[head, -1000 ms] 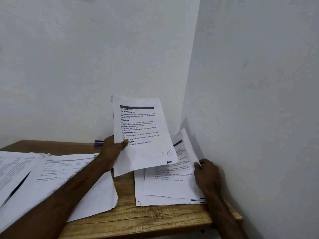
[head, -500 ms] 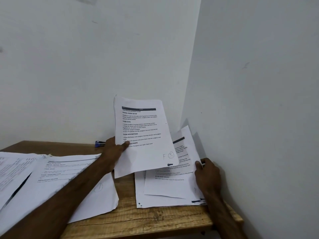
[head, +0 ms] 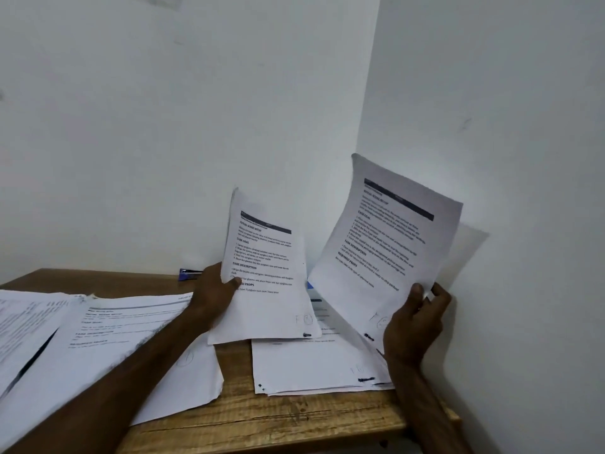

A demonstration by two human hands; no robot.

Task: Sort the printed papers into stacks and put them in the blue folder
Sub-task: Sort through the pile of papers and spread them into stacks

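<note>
My left hand (head: 214, 294) grips a printed sheet (head: 266, 276) by its left edge and holds it upright above the wooden table (head: 294, 421). My right hand (head: 414, 326) pinches the lower corner of a second printed sheet (head: 383, 244), raised and tilted close to the right wall. Under both sheets a stack of papers (head: 314, 365) lies flat at the table's right end. A small blue corner (head: 310, 285) peeks out between the two held sheets; I cannot tell whether it is the folder.
More printed papers (head: 108, 342) are spread over the table's left side, partly under my left forearm. A small blue object (head: 189, 274) lies against the back wall. White walls meet in a corner behind the table, the right wall close to my right hand.
My right hand has lifted a sheet off the right stack and raised it toward the right wall. The left hand's sheet has stayed about where it was.
</note>
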